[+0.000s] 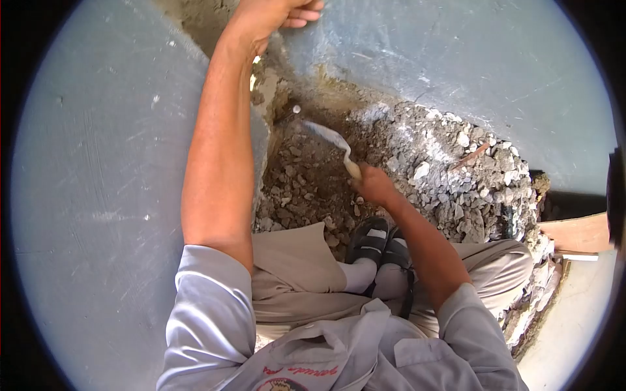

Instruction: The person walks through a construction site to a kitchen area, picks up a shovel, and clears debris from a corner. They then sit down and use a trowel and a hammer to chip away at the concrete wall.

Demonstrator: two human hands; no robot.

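My right hand [378, 186] is closed round the light-coloured handle of a trowel [328, 135]. The trowel's dusty metal blade points up and left, low over the brown soil [313, 166] in the corner of the dug-out ground. My left hand [277, 14] is stretched far forward at the top edge of the view, by the grey-blue wall [417, 45]. Its visible fingers lie loosely against or just in front of that wall, with no object seen in them; part of the hand is cut off.
Broken stones and rubble [450, 163] lie along the wall's foot. A second grey-blue surface [104, 169] bounds the left side. My dark sandals [368, 242] stand close below the trowel. A brown board [577, 232] juts in at the right.
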